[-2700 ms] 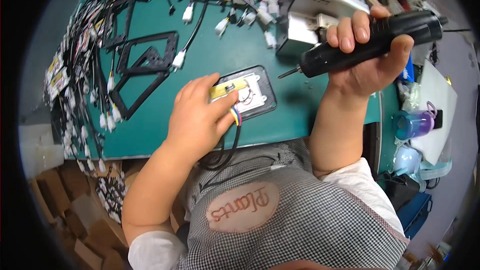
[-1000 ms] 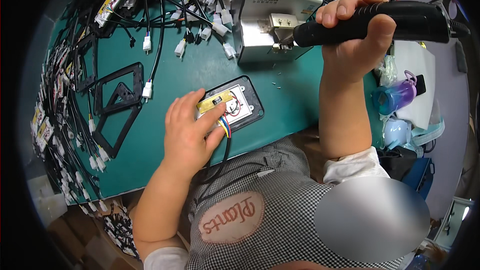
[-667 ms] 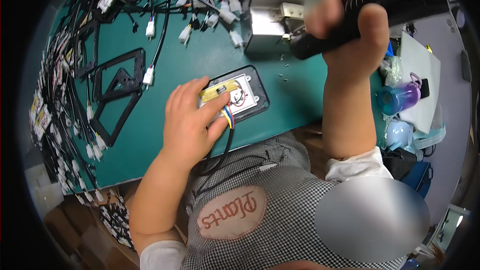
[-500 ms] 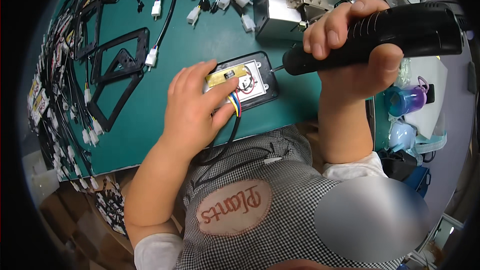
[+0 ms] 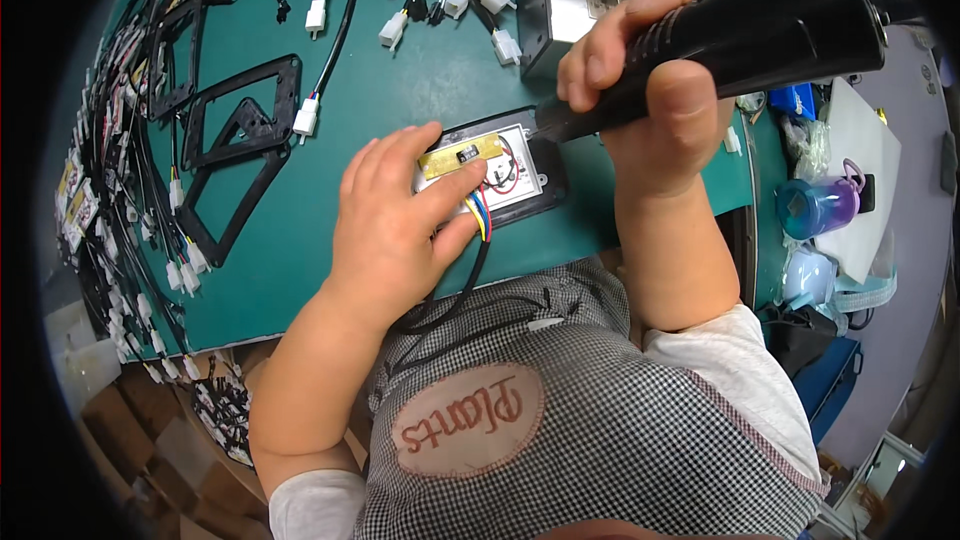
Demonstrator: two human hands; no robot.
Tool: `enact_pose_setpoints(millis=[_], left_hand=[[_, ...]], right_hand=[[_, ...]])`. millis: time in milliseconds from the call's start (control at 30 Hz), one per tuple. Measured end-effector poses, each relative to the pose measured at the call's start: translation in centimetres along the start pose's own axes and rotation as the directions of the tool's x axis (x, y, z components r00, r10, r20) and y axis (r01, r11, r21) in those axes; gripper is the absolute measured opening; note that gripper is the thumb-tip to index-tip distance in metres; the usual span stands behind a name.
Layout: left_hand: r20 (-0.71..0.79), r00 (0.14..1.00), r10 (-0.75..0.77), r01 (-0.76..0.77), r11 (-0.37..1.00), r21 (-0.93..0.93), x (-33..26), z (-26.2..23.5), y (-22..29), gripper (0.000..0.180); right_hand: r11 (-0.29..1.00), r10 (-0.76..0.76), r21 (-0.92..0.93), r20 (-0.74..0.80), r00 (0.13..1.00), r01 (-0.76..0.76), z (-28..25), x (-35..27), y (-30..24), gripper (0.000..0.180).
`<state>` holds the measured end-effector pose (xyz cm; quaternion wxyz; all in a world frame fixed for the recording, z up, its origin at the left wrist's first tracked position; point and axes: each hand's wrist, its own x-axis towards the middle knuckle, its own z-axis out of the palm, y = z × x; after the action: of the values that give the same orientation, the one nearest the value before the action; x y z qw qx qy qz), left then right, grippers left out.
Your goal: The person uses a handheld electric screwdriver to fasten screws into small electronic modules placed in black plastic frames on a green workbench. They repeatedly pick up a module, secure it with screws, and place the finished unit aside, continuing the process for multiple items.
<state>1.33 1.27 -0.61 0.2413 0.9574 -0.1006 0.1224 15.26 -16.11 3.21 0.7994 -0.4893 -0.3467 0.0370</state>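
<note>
My left hand point(image 5: 385, 205) grips the left end of a flat black housing point(image 5: 553, 183) on the green table, thumb and forefinger pressing near its inner parts. Inside the housing lies a white panel point(image 5: 518, 186) with a yellow-wrapped strip point(image 5: 487, 148) on it. Coloured wires point(image 5: 480, 208) come out by my thumb and join a black cable running toward my apron. My right hand point(image 5: 660, 140) is wrapped round a black electric screwdriver point(image 5: 760, 30), held tilted. Its nose is over the housing's upper right corner; the screw under it, if any, is hidden.
Black frames point(image 5: 245, 105) lie left of the housing. Many cables with white connectors point(image 5: 306, 117) spread along the left and far side. A silver machine point(image 5: 565, 0) stands at the back. To the right are a blue-purple bottle point(image 5: 822, 202) and a white sheet point(image 5: 868, 170).
My right hand has moved left with the screwdriver, bringing its nose over the panel's upper right corner. The housing and my left hand have shifted slightly right in view.
</note>
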Motion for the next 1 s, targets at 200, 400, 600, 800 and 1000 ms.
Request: enact_pose_setpoints(millis=[200, 400, 600, 800, 1000], left_hand=[[0.002, 1.000, 0.001, -0.001, 1.000, 0.004, 0.1, -0.1, 0.1, 0.046], [0.001, 1.000, -0.004, 0.004, 1.000, 0.001, 0.2, -0.2, 0.2, 0.047], [-0.007, 1.000, -0.007, 0.007, 1.000, 0.000, 0.0, -0.3, 0.3, 0.048], [-0.006, 1.000, -0.011, 0.011, 1.000, 0.000, 0.0, -0.1, 0.4, 0.045], [0.001, 1.000, -0.007, 0.007, 1.000, 0.006, 0.0, 0.0, 0.2, 0.044]], right_hand=[[0.990, 0.111, 0.074, 0.134, 0.985, -0.121, 0.2, 1.1, 0.6, 0.056], [0.998, 0.054, 0.022, 0.051, 0.997, -0.055, 1.0, 0.6, 0.5, 0.067], [0.991, 0.122, 0.044, 0.027, 0.992, -0.123, 0.9, 0.8, 0.7, 0.063], [0.994, 0.041, -0.097, -0.052, 0.998, -0.046, 0.0, 0.2, 0.4, 0.053], [0.977, -0.179, -0.152, -0.188, 0.966, 0.152, -1.8, 1.2, -3.8, 0.051]])
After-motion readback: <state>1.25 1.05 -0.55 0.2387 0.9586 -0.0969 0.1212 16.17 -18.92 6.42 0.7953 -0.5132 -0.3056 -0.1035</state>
